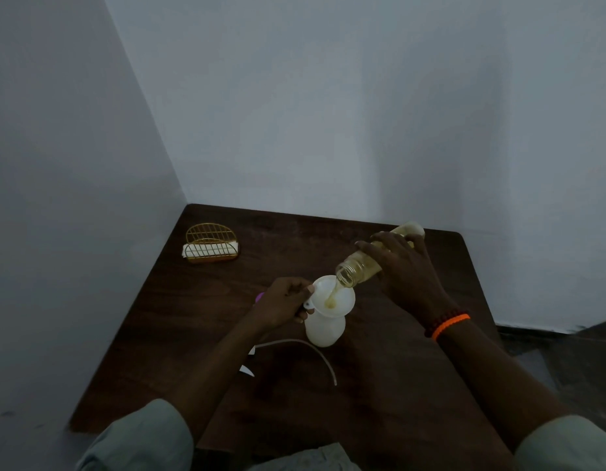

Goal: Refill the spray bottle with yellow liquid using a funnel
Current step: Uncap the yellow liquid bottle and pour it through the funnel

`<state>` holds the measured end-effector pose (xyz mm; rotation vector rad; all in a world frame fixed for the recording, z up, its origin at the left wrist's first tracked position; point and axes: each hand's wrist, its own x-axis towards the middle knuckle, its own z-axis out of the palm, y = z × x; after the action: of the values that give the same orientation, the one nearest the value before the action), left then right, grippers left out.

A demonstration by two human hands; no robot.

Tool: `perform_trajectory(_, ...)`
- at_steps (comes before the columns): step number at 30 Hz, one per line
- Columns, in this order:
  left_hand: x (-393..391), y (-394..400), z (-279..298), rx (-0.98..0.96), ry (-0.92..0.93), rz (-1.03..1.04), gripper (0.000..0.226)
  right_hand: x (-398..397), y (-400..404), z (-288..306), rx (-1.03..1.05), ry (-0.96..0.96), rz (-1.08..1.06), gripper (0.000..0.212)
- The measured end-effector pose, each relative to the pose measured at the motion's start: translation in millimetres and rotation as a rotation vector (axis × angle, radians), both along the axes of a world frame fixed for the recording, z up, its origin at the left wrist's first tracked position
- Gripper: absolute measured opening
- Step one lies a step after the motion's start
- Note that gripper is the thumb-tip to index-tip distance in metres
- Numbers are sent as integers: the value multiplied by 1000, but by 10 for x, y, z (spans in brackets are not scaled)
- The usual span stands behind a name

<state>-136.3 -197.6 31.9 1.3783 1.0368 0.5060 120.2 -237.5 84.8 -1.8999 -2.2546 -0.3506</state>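
Note:
A white translucent spray bottle stands upright mid-table with a white funnel seated in its neck. My left hand grips the funnel's rim and the bottle's neck from the left. My right hand holds a clear bottle of yellow liquid, tilted with its mouth over the funnel. A thin yellow stream falls into the funnel and pools at its throat. The sprayer head with its white dip tube lies on the table, partly hidden under my left forearm.
The dark wooden table stands in a corner between two white walls. A gold wire holder with white paper in it sits at the far left. A small purple object peeks out behind my left hand. Dark floor lies to the right.

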Motion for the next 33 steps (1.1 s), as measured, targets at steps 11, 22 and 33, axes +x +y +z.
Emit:
perform_trajectory(11, -4, 9, -8, 13, -1, -11, 26, -17, 11, -3, -13, 0, -1, 71)
perform_trajectory(22, -14, 11, -29, 19, 1, -8, 24, -17, 30, -5, 10, 17, 7, 67)
perform_trajectory(33, -5, 21, -31, 17, 7, -5, 25, -19, 43, -21, 6, 15, 4, 65)
